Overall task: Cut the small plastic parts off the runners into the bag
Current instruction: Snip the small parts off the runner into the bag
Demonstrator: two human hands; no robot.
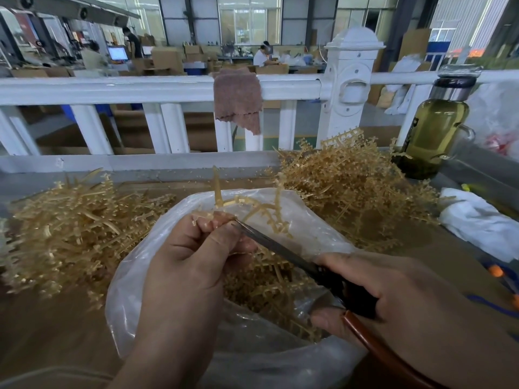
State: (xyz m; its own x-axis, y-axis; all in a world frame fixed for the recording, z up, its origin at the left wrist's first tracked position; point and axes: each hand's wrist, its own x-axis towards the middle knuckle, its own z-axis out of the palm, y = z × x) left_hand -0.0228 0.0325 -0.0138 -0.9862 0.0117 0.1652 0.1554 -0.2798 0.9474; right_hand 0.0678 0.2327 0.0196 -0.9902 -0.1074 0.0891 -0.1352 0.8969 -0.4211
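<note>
— What is being kept in the containers?

— Loose tan pieces [266, 287] are being held in the clear plastic bag [134, 290], near and centre. Yellow-green liquid is being held in the bottle [432, 130], far right.

— And where is the runner being held?

— The runner [252, 209] is being pinched between the thumb and curled fingers of the left hand [191, 256], above the bag's mouth. The scissors [280, 248] are being gripped by the right hand [393, 299], fingers wrapped round the black handles, with the blade tip being laid against the runner right at the left fingertips.
</note>
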